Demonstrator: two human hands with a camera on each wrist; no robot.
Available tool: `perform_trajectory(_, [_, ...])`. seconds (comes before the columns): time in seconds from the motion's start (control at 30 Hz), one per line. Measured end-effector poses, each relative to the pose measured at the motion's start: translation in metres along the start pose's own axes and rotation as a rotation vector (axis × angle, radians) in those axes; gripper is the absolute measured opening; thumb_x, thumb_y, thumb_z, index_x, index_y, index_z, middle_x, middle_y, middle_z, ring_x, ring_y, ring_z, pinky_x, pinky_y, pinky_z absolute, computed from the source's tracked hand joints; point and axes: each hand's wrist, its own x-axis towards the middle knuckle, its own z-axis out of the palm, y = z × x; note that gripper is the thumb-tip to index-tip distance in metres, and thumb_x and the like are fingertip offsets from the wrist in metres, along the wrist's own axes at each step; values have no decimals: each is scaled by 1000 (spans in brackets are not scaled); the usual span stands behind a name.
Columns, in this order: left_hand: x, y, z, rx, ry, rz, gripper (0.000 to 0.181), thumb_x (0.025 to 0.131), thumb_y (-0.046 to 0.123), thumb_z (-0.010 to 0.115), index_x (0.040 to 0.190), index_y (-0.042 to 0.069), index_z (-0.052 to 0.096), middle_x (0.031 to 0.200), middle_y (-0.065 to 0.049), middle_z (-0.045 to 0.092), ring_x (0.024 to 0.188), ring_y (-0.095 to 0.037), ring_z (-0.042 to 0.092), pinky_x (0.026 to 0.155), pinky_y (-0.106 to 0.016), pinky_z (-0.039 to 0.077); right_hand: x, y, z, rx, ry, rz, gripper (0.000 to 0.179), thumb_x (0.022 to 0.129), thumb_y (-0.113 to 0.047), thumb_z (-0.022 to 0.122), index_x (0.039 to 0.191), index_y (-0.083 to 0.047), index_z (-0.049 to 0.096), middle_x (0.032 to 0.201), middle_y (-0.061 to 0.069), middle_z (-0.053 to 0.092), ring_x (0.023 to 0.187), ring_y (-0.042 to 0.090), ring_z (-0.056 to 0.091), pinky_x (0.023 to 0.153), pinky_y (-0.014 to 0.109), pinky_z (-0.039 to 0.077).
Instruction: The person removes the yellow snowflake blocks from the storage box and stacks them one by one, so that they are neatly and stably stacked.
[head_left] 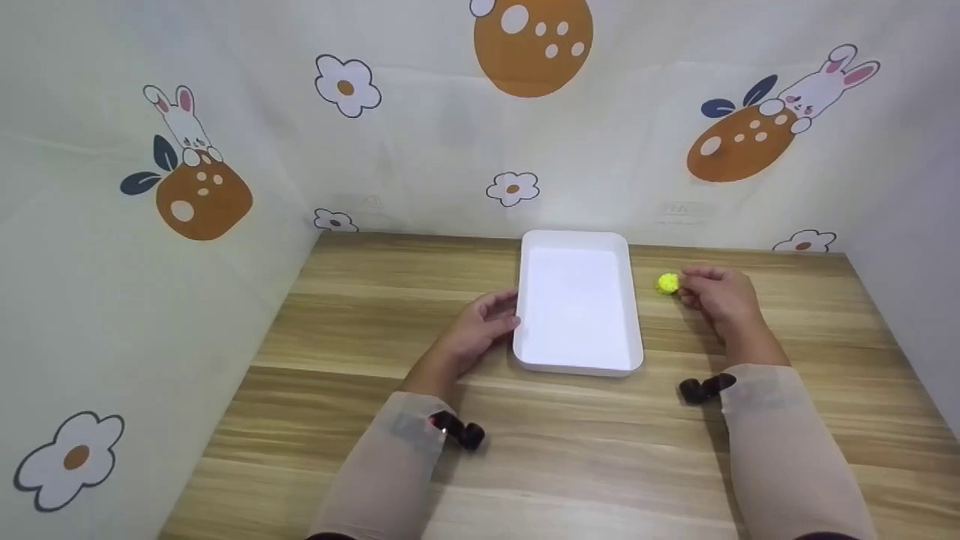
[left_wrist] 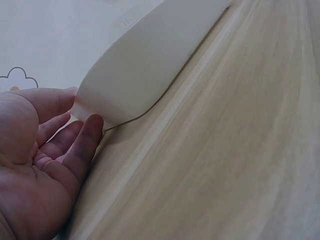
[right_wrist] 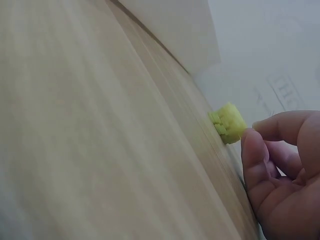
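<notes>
A white rectangular tray (head_left: 576, 369) lies on the wooden table, its inside bare. My left hand (head_left: 480, 328) touches its left wall; in the left wrist view, the thumb and fingertips rest against the tray's side (left_wrist: 135, 70) with the fingers loosely bent. To the right of the tray, my right hand (head_left: 720, 296) pinches a small bright yellow knobbly piece (head_left: 667, 283) between thumb and forefinger. Seen from the right wrist, this yellow piece (right_wrist: 230, 122) has a rounded body with greenish bumps on one side, close over the table.
The wood-grain table (head_left: 585, 450) runs back to a pale wall cloth (head_left: 435, 135) printed with rabbits, oranges and flowers. Cloth also closes in the left and right sides. A small dark camera (head_left: 705, 388) sticks out from each sleeve.
</notes>
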Motion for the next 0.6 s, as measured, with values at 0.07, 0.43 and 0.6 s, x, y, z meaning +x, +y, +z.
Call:
perform_trajectory(0.07, [0,0,0,-1,1,3,61,101,3,70,158,2,48,162,-20,53,154,-32,50,126,-41,46,0,0,0,-10,4,-3,46,102,-17,72,141,5,62,87,-10,76,79,5,71,76,19,64])
perform_trajectory(0.43, [2,1,1,-16,11,-15,62,100,1,70,158,1,47,162,-22,52,153,-34,50,125,-42,47,-3,-1,3,-40,17,3,46,106,-23,67,144,2,62,96,-8,73,84,5,69,80,19,64])
perform_trajectory(0.6, [1,1,0,-13,3,-12,63,100,2,71,158,2,48,163,-20,52,154,-32,50,125,-41,47,-5,-8,5,-3,52,10,43,106,-25,67,141,-1,63,98,-5,72,85,7,68,80,21,64])
